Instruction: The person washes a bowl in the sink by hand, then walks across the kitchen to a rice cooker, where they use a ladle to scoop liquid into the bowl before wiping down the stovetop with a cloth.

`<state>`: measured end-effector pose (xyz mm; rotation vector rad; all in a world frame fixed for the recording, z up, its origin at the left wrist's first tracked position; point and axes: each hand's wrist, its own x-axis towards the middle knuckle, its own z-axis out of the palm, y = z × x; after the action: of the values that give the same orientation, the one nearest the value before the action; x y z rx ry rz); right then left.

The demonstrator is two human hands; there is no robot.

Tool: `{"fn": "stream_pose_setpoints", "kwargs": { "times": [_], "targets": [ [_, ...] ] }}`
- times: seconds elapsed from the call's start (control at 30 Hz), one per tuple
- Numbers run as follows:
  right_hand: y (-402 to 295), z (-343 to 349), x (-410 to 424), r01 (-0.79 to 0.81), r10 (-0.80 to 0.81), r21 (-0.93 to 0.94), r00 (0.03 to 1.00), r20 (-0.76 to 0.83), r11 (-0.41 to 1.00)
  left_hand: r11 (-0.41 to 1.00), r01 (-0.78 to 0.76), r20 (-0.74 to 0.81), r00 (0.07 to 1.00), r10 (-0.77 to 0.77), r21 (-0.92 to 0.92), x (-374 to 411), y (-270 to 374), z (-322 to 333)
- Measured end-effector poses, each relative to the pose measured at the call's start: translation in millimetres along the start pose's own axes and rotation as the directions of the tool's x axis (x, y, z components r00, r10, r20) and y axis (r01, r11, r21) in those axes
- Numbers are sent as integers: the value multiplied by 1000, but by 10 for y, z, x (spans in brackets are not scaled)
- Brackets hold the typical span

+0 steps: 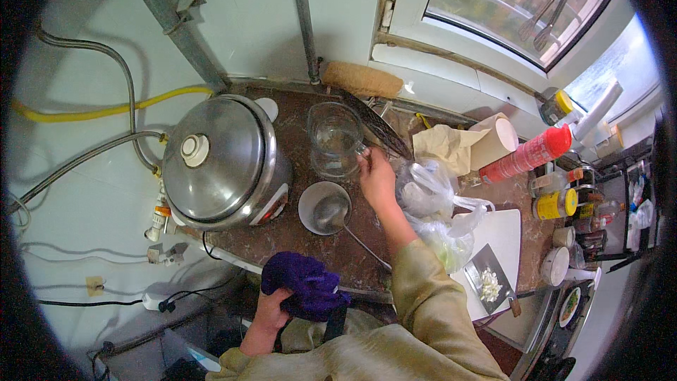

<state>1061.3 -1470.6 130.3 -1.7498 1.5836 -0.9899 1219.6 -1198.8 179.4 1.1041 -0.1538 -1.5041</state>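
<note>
My left hand grips a bunched dark purple cloth in front of my body, just off the counter's front edge. With my right hand I hold the handle of a clear glass jug towards the back of the counter. Nearer to me than the jug stands a bowl, with a metal ladle resting in it and its long handle slanting out over the counter. Left of both is a large steel electric pot with its lid on.
Knotted plastic bags lie right of my forearm. Past them, a cleaver bearing chopped white pieces lies on a white cutting board. A paper roll, a red canister and several jars stand further right. Gas hoses line the left wall.
</note>
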Motion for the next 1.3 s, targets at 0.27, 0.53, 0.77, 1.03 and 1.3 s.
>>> {"fn": "stream_pose_setpoints", "kwargs": {
  "times": [0.27,0.53,0.77,1.03,1.3],
  "targets": [
    [143,-268,-206,-31,32,16,995,-89,999,992,15,-65,998,-24,-128,89,-148,20],
    [268,-545,-393,-181,183,63,983,-31,981,990,108,-88,989,-116,-89,233,-72,180],
    [255,-630,-594,-187,192,56,975,-113,981,993,94,-53,994,-98,-73,349,-46,193],
    [-1,-679,-864,-269,355,382,918,-175,884,991,136,-96,986,-137,-17,392,5,180],
    [-362,-802,-1294,96,-355,472,791,498,876,987,117,-81,991,-109,107,415,-3,337]
  ]
}}
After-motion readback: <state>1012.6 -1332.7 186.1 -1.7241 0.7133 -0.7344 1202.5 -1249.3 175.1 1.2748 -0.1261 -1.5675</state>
